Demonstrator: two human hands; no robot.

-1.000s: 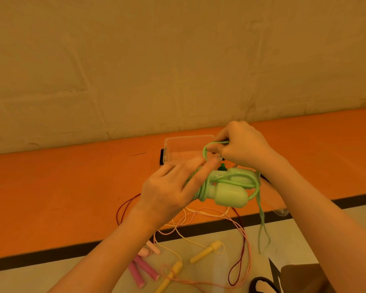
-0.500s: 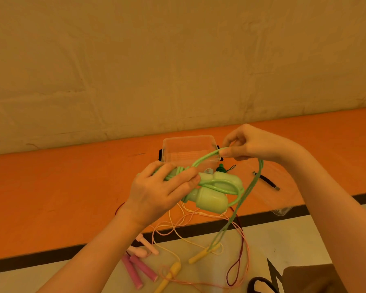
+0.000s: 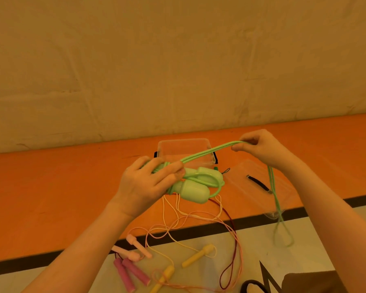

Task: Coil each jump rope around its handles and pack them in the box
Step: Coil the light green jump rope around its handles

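Left hand grips 2 green handles; right hand pinches the green rope.

The left hand is curled in a grip, palm down, forearm reaching in from near left. The right hand pinches, raised farther right.

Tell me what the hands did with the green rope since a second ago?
The right hand pulled away to the right from the green handles, drawing the doubled green rope out taut, its loose loop now dangling on the right. The left hand kept gripping the handles. The clear box and the pink and yellow ropes on the floor stayed put.
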